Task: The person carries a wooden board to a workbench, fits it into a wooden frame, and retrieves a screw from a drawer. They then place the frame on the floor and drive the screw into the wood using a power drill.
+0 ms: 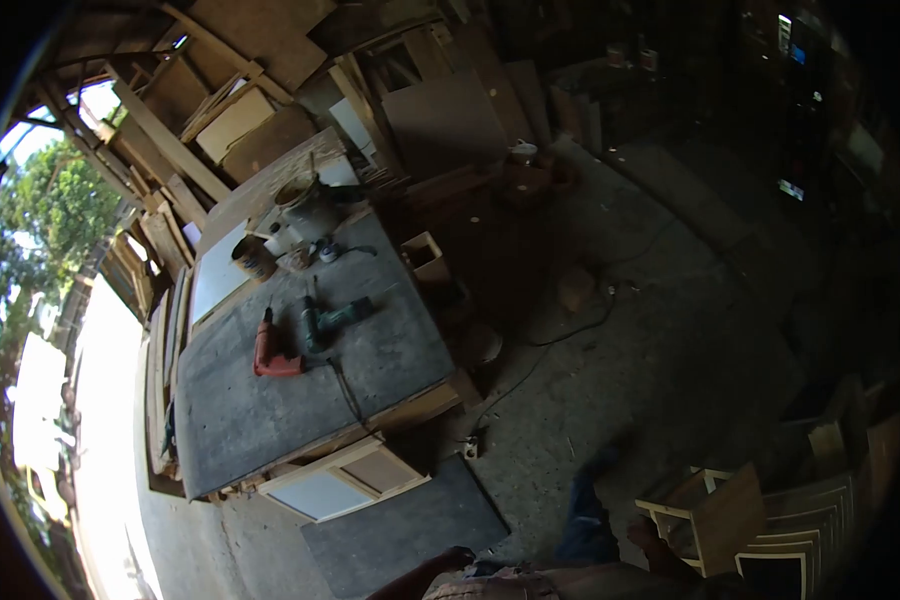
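My left hand (455, 558) is low in the view, in front of my body and beside a dark flat panel (405, 535) on the floor. Its fingers are too dark to make out. My right hand (645, 532) hangs at the front corner of a small open wooden box frame (725, 515) and overlaps its edge in this view; I cannot tell whether it grips the frame. A framed panel with light and brown sections (345, 480) leans against the near end of the workbench (230, 420).
On the bench lie a red drill (273, 352), a green cordless drill (320, 322), cans (253, 258) and a bucket (308, 210). Several nested wooden frames (800, 535) stand at lower right. A cable (580, 328) crosses the concrete floor. Boards (440, 125) lean at the back.
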The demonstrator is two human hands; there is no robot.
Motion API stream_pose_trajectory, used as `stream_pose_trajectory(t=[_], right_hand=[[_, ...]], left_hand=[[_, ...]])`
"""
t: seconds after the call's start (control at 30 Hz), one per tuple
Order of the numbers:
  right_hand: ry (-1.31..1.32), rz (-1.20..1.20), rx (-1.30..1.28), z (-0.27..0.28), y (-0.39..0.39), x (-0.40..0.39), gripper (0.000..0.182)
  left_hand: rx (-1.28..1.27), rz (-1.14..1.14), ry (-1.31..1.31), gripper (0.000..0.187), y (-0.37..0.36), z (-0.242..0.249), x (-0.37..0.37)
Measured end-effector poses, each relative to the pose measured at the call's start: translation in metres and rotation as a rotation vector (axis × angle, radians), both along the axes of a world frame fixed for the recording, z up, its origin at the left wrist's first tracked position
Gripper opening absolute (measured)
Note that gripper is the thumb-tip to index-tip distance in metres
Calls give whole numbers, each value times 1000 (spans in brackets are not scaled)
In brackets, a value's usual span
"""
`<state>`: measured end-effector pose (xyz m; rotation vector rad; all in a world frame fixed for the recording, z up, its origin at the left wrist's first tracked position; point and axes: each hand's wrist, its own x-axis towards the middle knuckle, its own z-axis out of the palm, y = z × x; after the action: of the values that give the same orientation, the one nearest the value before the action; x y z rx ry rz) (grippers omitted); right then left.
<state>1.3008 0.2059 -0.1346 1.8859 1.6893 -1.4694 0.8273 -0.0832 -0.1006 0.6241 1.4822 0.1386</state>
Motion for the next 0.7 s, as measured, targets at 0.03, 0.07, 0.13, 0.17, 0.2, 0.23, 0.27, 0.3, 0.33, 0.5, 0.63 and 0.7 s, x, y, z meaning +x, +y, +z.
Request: stream_pose_trajectory(t=[0.03,0.07,0.13,0.17,0.2,0.23,0.27,0.3,0.33,0.5,0.63,0.7], right_hand=[[-98,72,6,-7,18,33,34],[-104,8,-11,-14,29,66,34],[-76,62,-120,-27,56,114,30],[-102,127,-123,-29,74,131,29],[-226,280,-71,-21,86,140,29],[-167,-119,-201,-11,106,141,29],[-114,-503,-307,6,146,147,30],[-44,-583,-260,25,183,148,24],[21,-652,-202,61,234,135,20],[637,-587,367,40,520,183,21],[443,-713,505,110,675,195,18],[373,-691,587,65,718,236,10]], left_hand=[[195,-237,159,31,45,21,-9],[149,-311,345,30,87,32,-13],[151,-359,411,31,169,21,-33],[258,-482,437,32,209,6,-43],[372,-604,476,33,242,-24,-55],[490,-717,525,34,279,-44,-62],[419,-603,440,35,329,-38,-54],[349,-486,364,35,378,-33,-48],[194,-199,218,37,436,-26,-28],[292,-297,290,37,696,26,79],[212,-619,252,37,863,-69,94],[230,-773,296,38,971,-113,95]])
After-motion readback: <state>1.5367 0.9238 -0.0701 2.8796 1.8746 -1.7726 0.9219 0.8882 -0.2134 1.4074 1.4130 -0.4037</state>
